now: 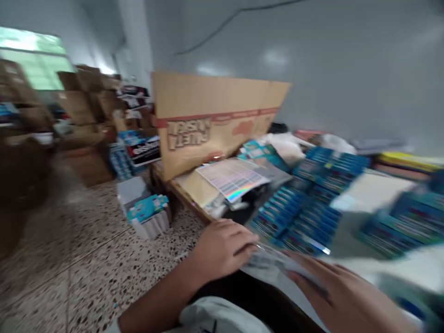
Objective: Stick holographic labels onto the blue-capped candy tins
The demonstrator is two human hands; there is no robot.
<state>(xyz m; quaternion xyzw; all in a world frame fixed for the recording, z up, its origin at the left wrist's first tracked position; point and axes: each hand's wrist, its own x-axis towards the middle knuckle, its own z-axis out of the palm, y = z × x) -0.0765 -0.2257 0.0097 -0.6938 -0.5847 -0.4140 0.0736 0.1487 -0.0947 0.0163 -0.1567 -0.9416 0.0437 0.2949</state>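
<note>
Where the bench (350, 232) spreads ahead and to the right of the person, a printed cardboard panel (222, 97) stands on edge across its far left part. Rows of blue packs (280, 208) lie on the bench just beyond the hands, with a striped shiny sheet (231, 178) farther off to their left. Both hands are apart from each other, joined by what they handle: the left hand (224, 245) has its fingers curled on one end, while the right hand (342, 289) lies with fingers stretched along the other; blur hides whether it grips. Between them, low and close to the body, is a clear plastic piece (268, 263), its long axis apparently slanting from the left fingertips down to the right, beneath the right hand. Neither hand is plainly nearer to it, since both touch it; the blue packs lie beyond it.
</note>
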